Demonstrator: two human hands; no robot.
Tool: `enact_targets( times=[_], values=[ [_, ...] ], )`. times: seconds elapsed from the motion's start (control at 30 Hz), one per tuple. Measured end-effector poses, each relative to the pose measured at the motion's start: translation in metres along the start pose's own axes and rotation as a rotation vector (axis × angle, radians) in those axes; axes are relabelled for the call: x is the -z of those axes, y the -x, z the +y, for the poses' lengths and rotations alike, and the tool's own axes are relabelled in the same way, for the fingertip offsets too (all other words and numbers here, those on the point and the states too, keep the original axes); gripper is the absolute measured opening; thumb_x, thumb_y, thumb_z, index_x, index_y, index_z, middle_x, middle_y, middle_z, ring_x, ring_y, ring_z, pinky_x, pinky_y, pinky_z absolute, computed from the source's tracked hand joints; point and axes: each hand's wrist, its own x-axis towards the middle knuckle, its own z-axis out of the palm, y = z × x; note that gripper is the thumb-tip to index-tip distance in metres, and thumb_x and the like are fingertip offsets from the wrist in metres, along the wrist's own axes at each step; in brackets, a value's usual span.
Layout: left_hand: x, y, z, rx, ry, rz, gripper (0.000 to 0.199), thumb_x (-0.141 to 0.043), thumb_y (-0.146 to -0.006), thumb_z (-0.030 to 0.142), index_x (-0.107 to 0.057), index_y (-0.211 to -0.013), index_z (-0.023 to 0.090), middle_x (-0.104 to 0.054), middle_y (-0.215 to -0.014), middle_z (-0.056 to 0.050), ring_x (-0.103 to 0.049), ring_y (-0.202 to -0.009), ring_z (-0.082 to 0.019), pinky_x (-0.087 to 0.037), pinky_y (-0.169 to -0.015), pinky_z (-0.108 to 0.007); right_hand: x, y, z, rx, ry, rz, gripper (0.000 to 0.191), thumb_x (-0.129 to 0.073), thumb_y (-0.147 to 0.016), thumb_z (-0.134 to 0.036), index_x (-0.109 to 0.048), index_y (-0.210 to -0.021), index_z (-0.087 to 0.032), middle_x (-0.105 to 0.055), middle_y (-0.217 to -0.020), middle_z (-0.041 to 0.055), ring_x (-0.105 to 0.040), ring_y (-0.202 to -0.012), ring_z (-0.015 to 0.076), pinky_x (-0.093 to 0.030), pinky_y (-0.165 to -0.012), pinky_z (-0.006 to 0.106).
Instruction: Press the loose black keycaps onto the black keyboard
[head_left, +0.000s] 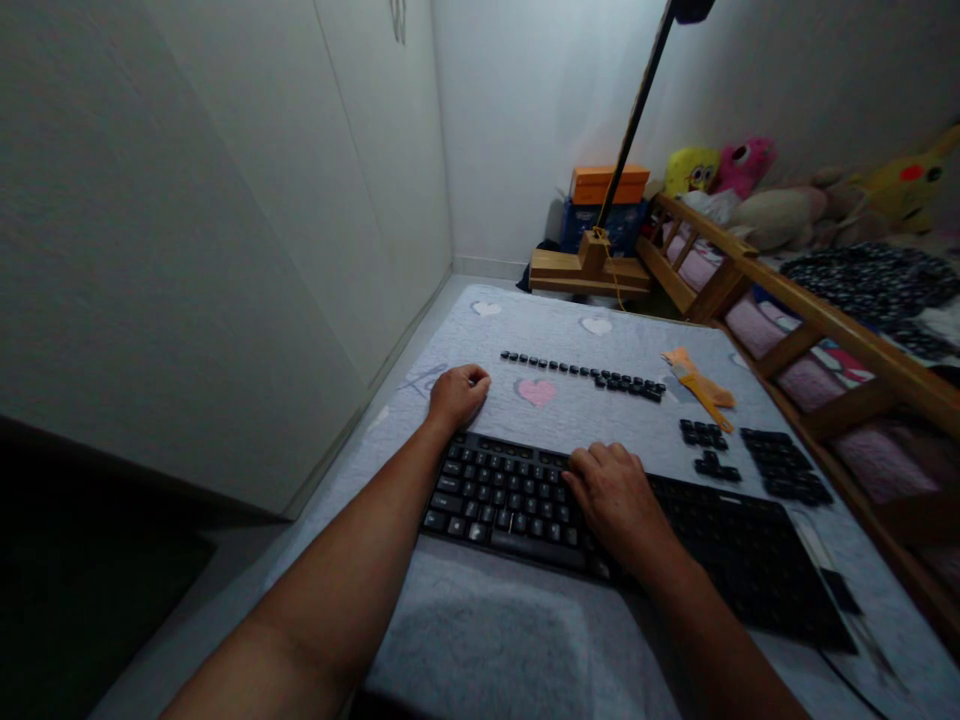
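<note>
A black keyboard (510, 500) lies on the cloth-covered surface, with keys fitted across its left part and a bare stretch towards its right end. Just beyond its far left edge, my left hand (456, 397) is closed, a small dark piece like a keycap showing at its fingertips. My right hand (611, 495) rests on the middle of the keyboard with its fingers curled over the upper rows; the fingertips are hidden. Beyond the keyboard, loose black keycaps (553, 365) form a long line, with a shorter second row (630, 386) at its right end.
More keycaps stand in groups (703, 434) and a larger block (784, 465) on the right. An orange-handled brush (703, 395) lies on an orange cloth (679, 357). A thin metal tool (874, 640) is beside the keyboard's right end. A wooden bed rail (847, 310) borders the right side.
</note>
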Motion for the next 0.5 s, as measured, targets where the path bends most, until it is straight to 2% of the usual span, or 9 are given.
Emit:
enact_targets(
  times=[0.2,0.5],
  values=[
    [-0.0004,-0.0002,-0.0003,-0.008,0.005,0.005,0.022,-0.054,-0.081,0.032,-0.073,-0.085,0.020,-0.074,-0.088,-0.003,-0.066,-0.082,-0.018,-0.047,-0.076,-0.027,0.0007,-0.0010,-0.0003,0.010,-0.020,-0.027,0.008,-0.054,-0.091,-0.022,-0.061,-0.087,-0.022,-0.060,-0.084,0.0047,-0.048,-0.083,0.0219,-0.032,-0.073,0.032],
    [0.0011,0.0004,0.0017,0.001,-0.005,-0.001,0.023,-0.054,-0.081,0.031,-0.073,-0.086,0.020,-0.074,-0.089,-0.003,-0.065,-0.081,-0.018,-0.047,-0.076,-0.026,0.0000,-0.0019,0.0065,-0.053,-0.337,-0.069,0.009,-0.056,-0.088,-0.019,-0.060,-0.081,-0.022,-0.060,-0.085,0.0029,-0.049,-0.086,0.0205,-0.035,-0.078,0.032]
  ],
)
